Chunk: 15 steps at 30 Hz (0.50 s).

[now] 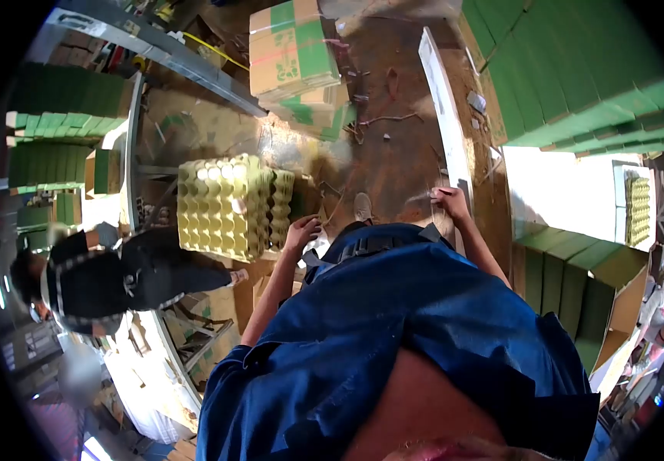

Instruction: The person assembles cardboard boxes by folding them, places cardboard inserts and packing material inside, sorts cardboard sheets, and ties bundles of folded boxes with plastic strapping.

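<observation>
My left hand [302, 232] hangs beside my waist, fingers loosely bent and slightly apart, with no held thing visible. Just left of it stands a stack of yellowish moulded egg trays [219, 209], with a few pale egg-like shapes in the top cups. On the other side, my right hand [450, 201] is close to a long white-edged board [441, 100], its fingers curled together. A faint blurred streak shows at those fingertips; what they hold, if anything, is too small to name. A buckled belt [374, 245] crosses my blue clothing.
Printed brown-and-green cartons [290, 54] are stacked ahead on the littered floor [393, 100]. Green cartons [578, 69] rise at the right. A metal beam [163, 54] runs across the upper left. Another person [109, 273] in dark clothes is at the left.
</observation>
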{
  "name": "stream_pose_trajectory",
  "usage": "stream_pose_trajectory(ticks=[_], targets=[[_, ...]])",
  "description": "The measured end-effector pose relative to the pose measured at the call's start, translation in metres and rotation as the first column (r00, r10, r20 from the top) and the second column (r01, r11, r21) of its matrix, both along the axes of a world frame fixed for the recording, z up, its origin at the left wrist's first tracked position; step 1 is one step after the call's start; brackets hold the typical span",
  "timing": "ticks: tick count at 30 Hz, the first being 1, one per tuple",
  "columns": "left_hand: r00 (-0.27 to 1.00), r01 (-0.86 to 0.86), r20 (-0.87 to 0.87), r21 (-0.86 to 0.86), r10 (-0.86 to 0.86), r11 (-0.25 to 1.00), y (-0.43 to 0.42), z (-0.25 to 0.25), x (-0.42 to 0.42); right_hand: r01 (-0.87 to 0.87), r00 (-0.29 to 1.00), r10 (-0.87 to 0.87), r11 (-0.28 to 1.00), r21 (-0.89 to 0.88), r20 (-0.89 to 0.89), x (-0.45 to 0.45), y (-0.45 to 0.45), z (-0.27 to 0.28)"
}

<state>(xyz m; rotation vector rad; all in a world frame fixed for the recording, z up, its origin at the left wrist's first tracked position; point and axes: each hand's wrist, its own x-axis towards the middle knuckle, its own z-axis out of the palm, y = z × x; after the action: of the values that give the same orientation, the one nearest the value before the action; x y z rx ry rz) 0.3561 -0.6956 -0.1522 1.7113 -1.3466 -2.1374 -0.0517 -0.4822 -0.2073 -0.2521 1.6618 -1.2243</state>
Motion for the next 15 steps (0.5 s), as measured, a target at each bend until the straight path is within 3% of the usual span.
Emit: stream_pose_trajectory(ticks=[2,4,5,8,10,12,15], targets=[[0.995,0.006,-0.098,-0.040,-0.010,0.999,-0.040,-0.033,-0.006,0.053,0.999,-0.053,0.999,-0.001,0.001,-0.007,-0.025,0.000],[0.980,0.013,-0.199,-0.050,-0.022,0.999,-0.073,0.007,-0.030,0.049,0.999,-0.050,0.998,-0.030,-0.022,-0.018,-0.054,-0.002],[0.990,0.090,-0.091,-0.196,-0.110,0.976,-0.098,-0.009,-0.032,0.028,1.000,-0.028,0.998,-0.054,0.009,-0.025,-0.069,-0.005],[0.992,-0.043,-0.119,-0.105,0.030,0.994,-0.144,0.017,-0.060,-0.033,0.999,0.033,0.995,-0.091,0.007,-0.045,-0.122,-0.002],[0.991,-0.091,-0.106,-0.063,0.084,0.994,-0.168,0.018,-0.067,-0.052,0.998,0.052,0.999,0.001,-0.046,-0.057,-0.168,0.002],[0.998,-0.052,0.035,-0.128,0.057,0.990,-0.186,0.011,-0.068,-0.060,0.997,0.063,0.996,-0.072,0.040,-0.070,-0.203,-0.004],[0.989,-0.147,-0.026,-0.131,0.145,0.980,-0.202,0.042,-0.082,-0.114,0.993,0.116,0.988,-0.106,0.014,-0.084,-0.267,-0.001]])
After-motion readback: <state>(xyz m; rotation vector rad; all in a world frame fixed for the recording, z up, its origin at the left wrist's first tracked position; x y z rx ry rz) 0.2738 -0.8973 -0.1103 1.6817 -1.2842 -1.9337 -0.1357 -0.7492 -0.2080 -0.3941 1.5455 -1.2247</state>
